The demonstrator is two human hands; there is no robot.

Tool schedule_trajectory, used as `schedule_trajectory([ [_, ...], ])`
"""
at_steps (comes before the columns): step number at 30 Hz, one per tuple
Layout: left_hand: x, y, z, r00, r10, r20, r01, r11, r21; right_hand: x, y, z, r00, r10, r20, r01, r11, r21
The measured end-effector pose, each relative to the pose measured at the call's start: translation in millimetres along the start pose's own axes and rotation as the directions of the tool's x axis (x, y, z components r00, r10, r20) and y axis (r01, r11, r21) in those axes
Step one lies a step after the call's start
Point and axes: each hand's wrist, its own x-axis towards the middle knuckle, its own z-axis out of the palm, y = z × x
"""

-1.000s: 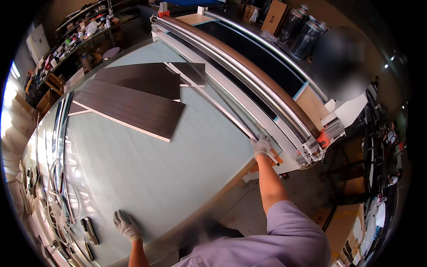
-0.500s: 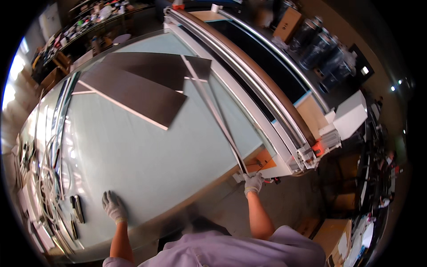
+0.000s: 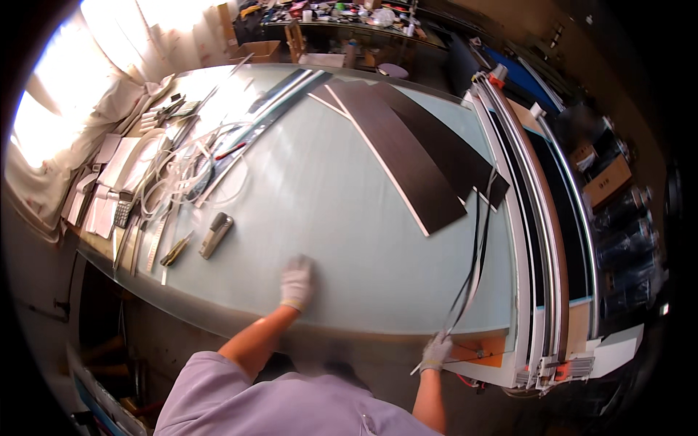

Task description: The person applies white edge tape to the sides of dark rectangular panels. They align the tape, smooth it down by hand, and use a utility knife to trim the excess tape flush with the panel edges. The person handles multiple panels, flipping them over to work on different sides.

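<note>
My right hand, in a pale work glove, is closed around the lower end of long thin dark-and-light strips at the table's near edge. The strips bow upward from my fist, and their far ends reach the corner of the brown panels. My left hand, also gloved, rests on the pale tabletop with nothing in it; its fingers are stretched out and slightly blurred. Several dark brown flat panels with light edges lie fanned and overlapping beyond my hands. Exactly how many strips I hold cannot be made out.
To the left lie a grey stapler-like tool, a yellow-handled cutter, coiled white strip and a calculator. A long roller machine borders the table's right side. Behind stands a cluttered bench.
The view has turned left, so the table and panels sit differently in it. My right hand still grips the strips, which now bow more. My left hand remains at the tabletop.
</note>
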Motion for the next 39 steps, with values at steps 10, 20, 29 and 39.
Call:
schedule_trajectory([
  [10, 1, 51, -16, 0.622, 0.049, 0.782, 0.713, 0.377, -0.591, -166, -25, 171, 0.548, 0.199, 0.812, 0.228, 0.899, -0.375],
  [20, 198, -269, -66, 0.979, -0.002, 0.205, 0.062, 0.956, -0.287, -238, -10, 203, 0.679, 0.011, 0.734, 0.281, 0.92, -0.274],
  [29, 80, -219, -106, 0.592, 0.013, 0.806, 0.806, 0.021, -0.592, -226, -13, 218, 0.656, 0.063, 0.752, 0.365, 0.846, -0.389],
  [39, -54, -275, -220, 0.911, -0.316, 0.266, 0.411, 0.752, -0.516, -245, -33, 275, 0.694, -0.203, 0.691, 0.611, 0.673, -0.416],
])
